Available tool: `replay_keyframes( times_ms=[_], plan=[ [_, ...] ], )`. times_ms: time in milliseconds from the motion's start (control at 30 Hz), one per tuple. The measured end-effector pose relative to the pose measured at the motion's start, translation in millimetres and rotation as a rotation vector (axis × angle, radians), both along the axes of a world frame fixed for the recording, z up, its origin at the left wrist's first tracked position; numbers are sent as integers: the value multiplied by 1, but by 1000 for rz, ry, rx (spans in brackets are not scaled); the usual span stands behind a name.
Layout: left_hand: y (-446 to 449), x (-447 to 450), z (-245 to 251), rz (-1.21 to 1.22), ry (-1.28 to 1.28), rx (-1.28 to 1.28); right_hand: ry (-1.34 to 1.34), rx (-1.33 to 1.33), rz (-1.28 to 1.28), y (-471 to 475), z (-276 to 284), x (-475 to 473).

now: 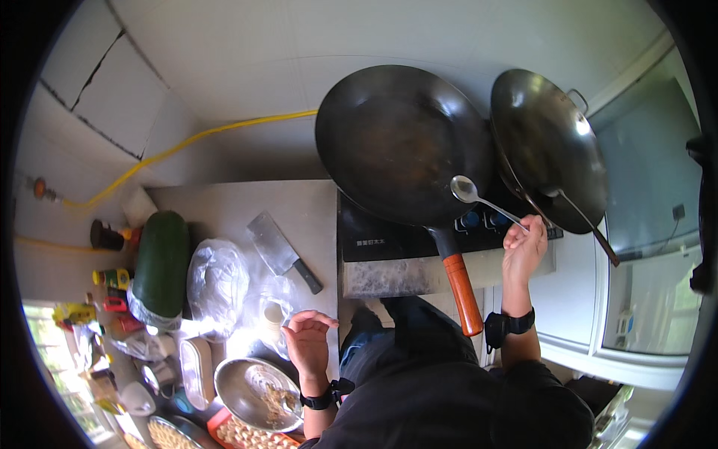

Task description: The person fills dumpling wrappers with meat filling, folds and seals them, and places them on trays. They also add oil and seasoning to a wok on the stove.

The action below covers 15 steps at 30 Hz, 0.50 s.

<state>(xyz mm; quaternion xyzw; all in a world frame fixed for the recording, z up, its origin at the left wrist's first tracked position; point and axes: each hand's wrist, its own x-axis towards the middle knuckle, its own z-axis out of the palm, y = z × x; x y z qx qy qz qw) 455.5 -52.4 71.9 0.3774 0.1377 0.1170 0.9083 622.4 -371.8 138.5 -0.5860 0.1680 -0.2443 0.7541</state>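
My right hand (526, 247) grips the handle end of a metal spoon (464, 189), whose bowl is over the right side of a dark wok (392, 140). The wok stands on a black gas stove (370, 236), and its red-brown wooden handle (463, 294) points towards me. My left hand (310, 342) is raised over the counter's edge with its fingers apart, holding nothing. Near it are a stack of cups in a clear plastic bag (273, 317) and a metal bowl (247, 393) with some crumbly food and a utensil inside.
A second wok (549, 146) with a ladle leans at the right. On the counter (219, 202) lie a cleaver (280, 247), a winter melon (161, 264) and a plastic bag (217, 286). Bottles stand far left. An orange tray (221, 422) holds pale dough pieces. A yellow hose (224, 128) runs behind.
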Motion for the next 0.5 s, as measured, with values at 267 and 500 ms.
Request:
replay_keyframes(
  times_ms=[267,500],
  plan=[
    [-30,-53,9,177,7,27,-207,-471,205,-21,-29,11],
    [-102,-120,20,448,72,113,-522,-1142,644,-48,-53,38]
  ],
)
